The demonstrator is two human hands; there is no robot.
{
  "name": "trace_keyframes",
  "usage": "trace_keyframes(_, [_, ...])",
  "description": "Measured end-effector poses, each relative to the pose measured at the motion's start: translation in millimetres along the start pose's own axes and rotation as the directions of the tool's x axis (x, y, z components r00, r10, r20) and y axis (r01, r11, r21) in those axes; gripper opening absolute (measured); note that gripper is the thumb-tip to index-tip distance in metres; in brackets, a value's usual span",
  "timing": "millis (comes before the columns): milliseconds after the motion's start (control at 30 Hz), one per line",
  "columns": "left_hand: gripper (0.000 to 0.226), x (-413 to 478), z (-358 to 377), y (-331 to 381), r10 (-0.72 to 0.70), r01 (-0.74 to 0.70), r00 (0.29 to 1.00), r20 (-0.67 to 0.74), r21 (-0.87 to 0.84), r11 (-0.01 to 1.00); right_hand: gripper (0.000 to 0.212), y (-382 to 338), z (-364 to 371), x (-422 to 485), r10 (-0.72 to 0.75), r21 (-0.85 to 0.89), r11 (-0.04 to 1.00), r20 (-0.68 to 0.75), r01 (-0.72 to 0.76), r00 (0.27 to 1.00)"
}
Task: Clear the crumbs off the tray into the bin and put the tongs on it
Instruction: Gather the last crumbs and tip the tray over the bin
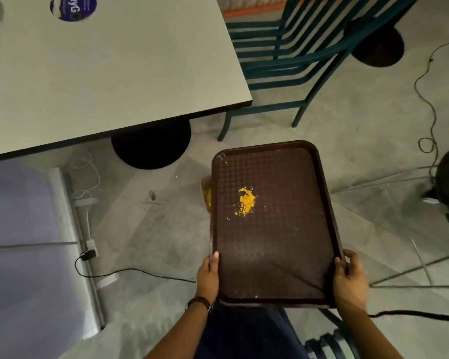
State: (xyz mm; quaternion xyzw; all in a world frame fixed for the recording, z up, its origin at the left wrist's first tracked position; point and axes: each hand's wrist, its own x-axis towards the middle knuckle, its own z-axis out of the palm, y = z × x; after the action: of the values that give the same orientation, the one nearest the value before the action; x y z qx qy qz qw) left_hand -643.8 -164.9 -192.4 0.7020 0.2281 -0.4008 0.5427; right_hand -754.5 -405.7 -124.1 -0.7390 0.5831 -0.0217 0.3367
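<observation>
Currently, step: crumbs wait to be tipped out.
Hands: left hand (208,277) and right hand (349,281) each clamp a near corner of the tray (275,255), thumbs on top, fingers wrapped under the rim.
Crumbs: the orange crumbs (246,201) sit mid-tray, left of centre; a few specks lie by the near rim.
Bin: a pale container (205,194) holding orange bits peeks from under the tray's left edge, probably the bin.
Advice: likely best to lower the left long edge over it and tilt gradually.
Room: table (114,73) far left, chair (283,60) ahead, well apart; floor cables nearby.
Tongs: none identifiable.
</observation>
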Motion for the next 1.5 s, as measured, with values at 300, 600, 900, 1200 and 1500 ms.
trace_keyframes(300, [0.044,50,9,-36,-0.127,0.133,0.989,-0.069,0.093,0.987,0.022,25,57,20,0.114,-0.060,0.992,0.124,-0.107,0.986])
trace_keyframes(600, [0.014,116,40,-55,-0.219,0.199,0.943,-0.250,-0.103,0.975,0.025,0,98,86,0.167,-0.191,0.973,0.200,-0.129,0.965])
trace_keyframes(900, [0.034,174,35,-62,-0.367,0.261,0.894,-0.258,-0.367,0.893,0.036,-90,159,119,-0.003,-0.248,0.960,0.449,0.127,0.894])
trace_keyframes(1200, [0.038,173,30,-47,-0.448,0.267,0.869,-0.210,-0.562,0.783,0.042,-136,170,109,0.004,-0.409,0.880,0.515,0.241,0.857])
trace_keyframes(1500, [0.036,166,31,-68,-0.495,0.288,0.850,-0.180,-0.628,0.723,0.069,-127,179,93,-0.067,-0.455,0.829,0.499,0.327,0.864])
